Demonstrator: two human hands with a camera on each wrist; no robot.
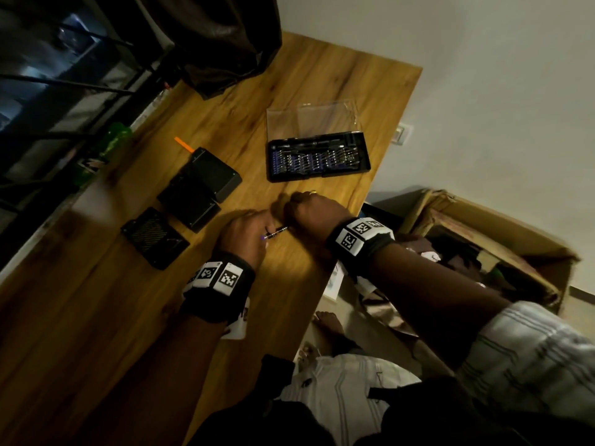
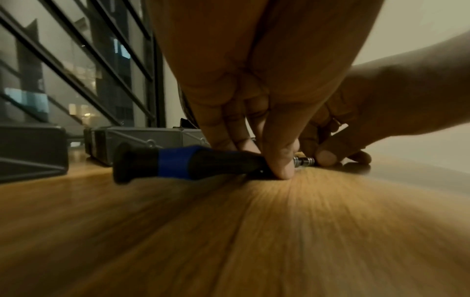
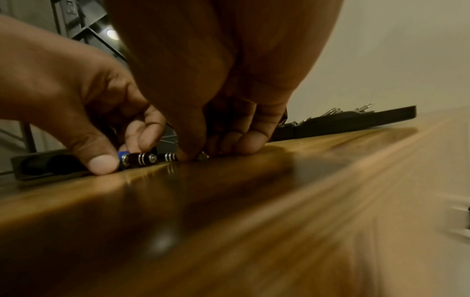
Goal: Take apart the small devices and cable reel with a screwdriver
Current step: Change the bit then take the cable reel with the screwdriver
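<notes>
A small screwdriver (image 2: 178,162) with a black handle and a blue band lies flat on the wooden table (image 1: 96,317). My left hand (image 2: 257,156) pinches its handle near the metal collar, thumb on the near side. My right hand (image 3: 211,152) pinches the screwdriver's front end (image 3: 165,157), where a small metal bit tip (image 3: 203,157) shows. In the head view both hands (image 1: 254,226) (image 1: 289,207) meet over the screwdriver (image 1: 277,231). Two black box-shaped devices (image 1: 199,185) and a flat black grille device (image 1: 154,238) lie to the left, untouched.
An open bit case (image 1: 318,156) with a clear lid (image 1: 312,119) sits beyond the hands. An orange tab (image 1: 183,144), a green bottle (image 1: 112,140) and a dark bag (image 1: 225,37) are farther off. The table's right edge (image 1: 347,252) is close; a cardboard box (image 1: 483,246) stands on the floor.
</notes>
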